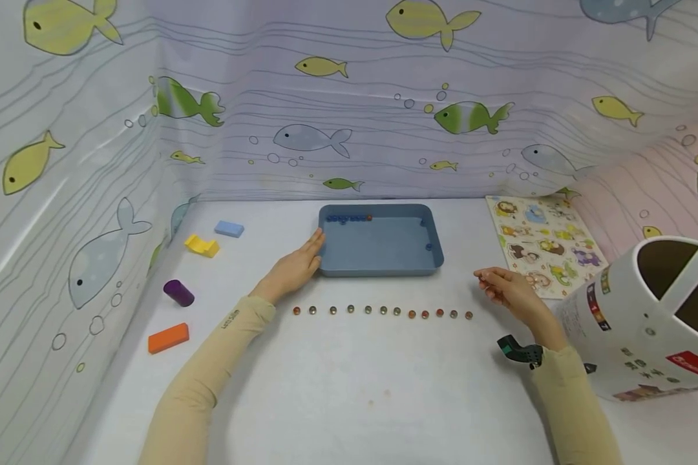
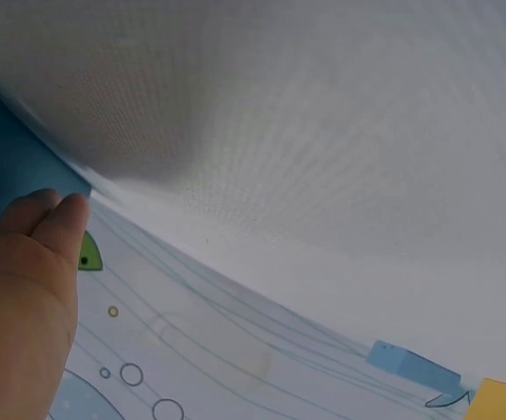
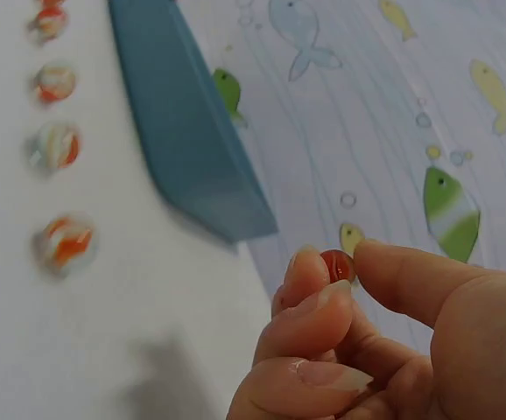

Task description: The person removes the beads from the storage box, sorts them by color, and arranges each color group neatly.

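A blue tray (image 1: 326, 266) sits mid-table with a line of small blue beads (image 1: 346, 219) along its far wall. My left hand (image 1: 295, 266) rests flat on the table, straight fingers touching the tray's left wall (image 2: 8, 166). A row of several marbles (image 1: 382, 311) lies in front of the tray. My right hand (image 1: 503, 289) hovers just right of the row's end and pinches a red marble (image 3: 336, 265) between thumb and fingertips (image 3: 310, 271). The nearest marbles on the table (image 3: 65, 241) are orange and white.
Left of the tray lie a light blue block (image 1: 229, 228), a yellow block (image 1: 201, 245), a purple cylinder (image 1: 178, 292) and an orange block (image 1: 168, 338). An animal puzzle board (image 1: 543, 242) lies at the right. A white container (image 1: 645, 316) stands near right. Fish-print walls enclose the table.
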The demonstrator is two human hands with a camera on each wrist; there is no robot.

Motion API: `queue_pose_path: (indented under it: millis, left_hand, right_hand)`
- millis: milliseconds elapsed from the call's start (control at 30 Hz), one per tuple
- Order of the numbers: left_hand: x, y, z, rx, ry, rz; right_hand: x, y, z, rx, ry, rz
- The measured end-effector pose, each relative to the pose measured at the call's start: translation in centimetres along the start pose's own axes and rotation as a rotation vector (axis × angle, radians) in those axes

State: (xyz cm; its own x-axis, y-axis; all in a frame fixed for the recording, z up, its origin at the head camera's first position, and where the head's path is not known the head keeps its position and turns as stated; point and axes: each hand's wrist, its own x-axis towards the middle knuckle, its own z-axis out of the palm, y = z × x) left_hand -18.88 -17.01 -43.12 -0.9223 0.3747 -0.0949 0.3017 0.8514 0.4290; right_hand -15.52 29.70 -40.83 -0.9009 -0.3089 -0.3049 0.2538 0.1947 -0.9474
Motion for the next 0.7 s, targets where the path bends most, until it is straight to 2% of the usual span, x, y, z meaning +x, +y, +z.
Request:
queue_pose_path:
  millis: [100,267,700]
  left_hand:
    - [0.2,0.0,0.0,0.000,0.004,0.002]
    - [0.3,-0.1,0.2,0.002,0.010,0.006]
    - [0.2,0.2,0.0,0.002,-0.001,-0.003]
  right_hand:
    - [-0.9,1.1,-0.6,-0.083,0.022,0.054]
    - [-1.8,2.3,-0.7,-0.262,0.003,0.138]
    - [-2.2,3.4,0.8,-0.579,0.057,0.089]
